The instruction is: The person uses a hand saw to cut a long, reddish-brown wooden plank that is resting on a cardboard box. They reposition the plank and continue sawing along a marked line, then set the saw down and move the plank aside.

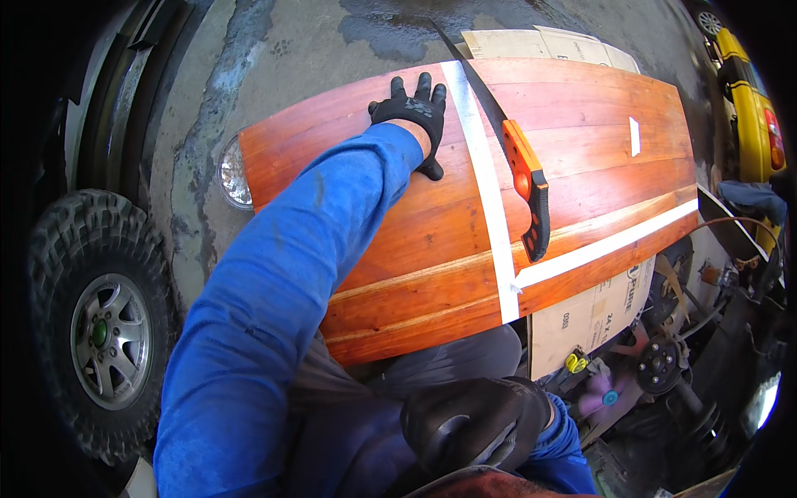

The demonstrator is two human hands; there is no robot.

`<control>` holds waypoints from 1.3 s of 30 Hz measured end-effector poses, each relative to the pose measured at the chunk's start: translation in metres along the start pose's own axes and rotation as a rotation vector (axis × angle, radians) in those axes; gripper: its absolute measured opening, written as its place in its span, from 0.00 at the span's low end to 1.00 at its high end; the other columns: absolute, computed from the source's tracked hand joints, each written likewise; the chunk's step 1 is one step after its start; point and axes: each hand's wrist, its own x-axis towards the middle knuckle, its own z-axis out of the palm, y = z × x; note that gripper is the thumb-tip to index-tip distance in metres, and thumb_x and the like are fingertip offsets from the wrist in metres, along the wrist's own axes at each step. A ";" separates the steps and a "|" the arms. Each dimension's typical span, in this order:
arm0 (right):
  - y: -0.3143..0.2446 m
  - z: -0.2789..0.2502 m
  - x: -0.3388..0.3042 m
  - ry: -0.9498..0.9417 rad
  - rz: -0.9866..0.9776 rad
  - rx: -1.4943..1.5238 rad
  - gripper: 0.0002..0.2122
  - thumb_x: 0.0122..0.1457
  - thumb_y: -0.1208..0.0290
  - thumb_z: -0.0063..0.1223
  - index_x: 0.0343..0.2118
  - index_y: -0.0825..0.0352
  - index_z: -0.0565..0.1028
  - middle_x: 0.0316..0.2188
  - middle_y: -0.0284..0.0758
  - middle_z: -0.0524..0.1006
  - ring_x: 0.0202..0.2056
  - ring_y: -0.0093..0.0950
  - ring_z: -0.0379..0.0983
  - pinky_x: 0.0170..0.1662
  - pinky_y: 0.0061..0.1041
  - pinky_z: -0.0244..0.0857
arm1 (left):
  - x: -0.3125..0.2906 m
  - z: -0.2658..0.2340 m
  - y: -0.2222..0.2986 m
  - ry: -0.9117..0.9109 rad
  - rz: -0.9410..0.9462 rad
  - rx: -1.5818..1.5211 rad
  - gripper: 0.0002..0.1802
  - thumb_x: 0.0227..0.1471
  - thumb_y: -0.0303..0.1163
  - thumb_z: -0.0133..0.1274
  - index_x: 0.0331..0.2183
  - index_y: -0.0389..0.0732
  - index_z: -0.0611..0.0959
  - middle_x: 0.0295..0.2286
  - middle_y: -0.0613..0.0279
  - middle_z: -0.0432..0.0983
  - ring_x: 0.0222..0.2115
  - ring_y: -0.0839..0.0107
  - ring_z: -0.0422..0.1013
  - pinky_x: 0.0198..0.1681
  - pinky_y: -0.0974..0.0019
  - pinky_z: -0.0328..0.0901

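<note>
My left hand point(413, 112), in a black glove, lies flat with spread fingers on a reddish-brown varnished wooden panel point(581, 158). Just right of it, a white tape strip point(483, 178) crosses the panel from far to near edge. A handsaw point(521, 166) with an orange and black handle and dark blade rests over that strip, its tip reaching past the far edge. Another tape strip point(606, 243) runs along the near right side. My right hand point(477, 423), also black-gloved, is raised close to my body, away from the panel; its fingers are not clearly visible.
Cardboard point(585, 319) shows below the panel's near edge, with more cardboard point(548, 46) beyond the far edge. A large knobbly tyre point(104, 332) stands at left. Vehicle parts point(660, 365) crowd the lower right. A yellow vehicle point(751, 108) is at far right.
</note>
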 end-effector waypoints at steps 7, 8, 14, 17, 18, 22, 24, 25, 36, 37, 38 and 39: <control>-0.011 -0.002 -0.001 0.006 -0.020 -0.246 0.10 0.67 0.68 0.62 0.37 0.72 0.85 0.36 0.46 0.81 0.35 0.45 0.80 0.39 0.48 0.72 | -0.003 -0.006 0.001 -0.019 0.000 0.050 0.83 0.32 0.62 0.81 0.76 0.52 0.46 0.77 0.56 0.36 0.75 0.42 0.41 0.68 0.37 0.63; -0.020 -0.006 -0.006 0.078 -0.064 -0.370 0.10 0.67 0.68 0.62 0.37 0.72 0.86 0.36 0.46 0.81 0.35 0.45 0.80 0.39 0.48 0.72 | -0.004 -0.007 0.001 -0.021 0.001 0.055 0.83 0.32 0.62 0.81 0.76 0.52 0.46 0.77 0.56 0.36 0.75 0.42 0.41 0.68 0.37 0.63; -0.042 -0.079 -0.046 1.244 0.154 -1.492 0.27 0.62 0.67 0.64 0.63 0.70 0.73 0.49 0.42 0.76 0.52 0.35 0.74 0.58 0.37 0.69 | -0.004 -0.008 0.000 -0.024 0.008 0.042 0.83 0.31 0.60 0.81 0.76 0.50 0.46 0.77 0.54 0.36 0.75 0.42 0.40 0.70 0.40 0.61; -0.022 -0.107 -0.054 1.179 0.228 -1.489 0.31 0.62 0.72 0.63 0.69 0.69 0.67 0.54 0.45 0.75 0.55 0.38 0.73 0.61 0.39 0.66 | -0.002 -0.008 0.000 -0.020 0.012 0.046 0.83 0.32 0.59 0.81 0.76 0.49 0.46 0.76 0.53 0.36 0.75 0.41 0.40 0.71 0.41 0.60; -0.015 -0.113 -0.054 1.171 0.275 -1.459 0.31 0.62 0.72 0.64 0.68 0.69 0.67 0.54 0.45 0.75 0.55 0.38 0.74 0.60 0.38 0.68 | -0.002 -0.008 0.000 -0.019 0.014 0.044 0.83 0.32 0.59 0.81 0.76 0.49 0.46 0.76 0.53 0.36 0.75 0.41 0.40 0.71 0.41 0.60; 0.006 -0.130 -0.044 1.099 0.193 -1.409 0.30 0.66 0.70 0.62 0.69 0.70 0.66 0.48 0.45 0.79 0.47 0.36 0.78 0.52 0.35 0.73 | -0.003 -0.006 0.001 -0.025 0.017 0.051 0.83 0.32 0.59 0.81 0.76 0.49 0.45 0.76 0.52 0.36 0.75 0.40 0.40 0.71 0.40 0.60; 0.005 -0.133 -0.036 1.105 0.243 -1.287 0.28 0.68 0.70 0.57 0.70 0.69 0.67 0.47 0.44 0.81 0.42 0.29 0.78 0.48 0.32 0.74 | -0.003 -0.005 0.001 -0.026 0.025 0.039 0.83 0.32 0.60 0.81 0.76 0.49 0.45 0.76 0.52 0.36 0.75 0.40 0.40 0.71 0.40 0.59; 0.002 -0.131 -0.030 1.110 0.268 -1.228 0.27 0.70 0.71 0.55 0.71 0.68 0.67 0.46 0.44 0.82 0.39 0.26 0.78 0.46 0.30 0.74 | -0.003 -0.005 0.001 -0.023 0.023 0.051 0.83 0.32 0.60 0.81 0.76 0.49 0.45 0.76 0.52 0.36 0.75 0.40 0.40 0.71 0.40 0.59; -0.053 -0.135 0.008 0.996 0.191 -1.274 0.23 0.73 0.71 0.46 0.70 0.66 0.70 0.39 0.42 0.82 0.39 0.28 0.79 0.44 0.27 0.72 | 0.006 0.006 -0.001 0.001 0.011 0.007 0.83 0.30 0.59 0.82 0.76 0.53 0.46 0.77 0.56 0.36 0.76 0.42 0.38 0.71 0.30 0.54; -0.042 -0.132 0.002 1.053 0.180 -1.283 0.23 0.72 0.72 0.47 0.69 0.67 0.70 0.48 0.47 0.81 0.49 0.33 0.79 0.51 0.30 0.72 | 0.005 0.006 -0.001 0.008 0.017 0.003 0.83 0.30 0.59 0.82 0.76 0.53 0.46 0.77 0.55 0.36 0.76 0.42 0.38 0.71 0.31 0.54; -0.031 -0.129 -0.003 1.075 0.204 -1.297 0.24 0.71 0.72 0.48 0.69 0.67 0.69 0.57 0.51 0.81 0.59 0.38 0.79 0.59 0.34 0.72 | 0.005 0.006 -0.001 0.011 0.018 0.012 0.83 0.30 0.59 0.82 0.76 0.53 0.46 0.77 0.55 0.35 0.76 0.41 0.38 0.71 0.31 0.54; -0.018 -0.124 -0.010 1.073 0.176 -1.346 0.24 0.71 0.73 0.48 0.69 0.67 0.69 0.56 0.51 0.81 0.58 0.38 0.80 0.58 0.33 0.72 | 0.004 0.006 -0.002 0.009 0.022 0.021 0.84 0.30 0.60 0.82 0.77 0.53 0.46 0.77 0.55 0.35 0.76 0.41 0.38 0.71 0.32 0.54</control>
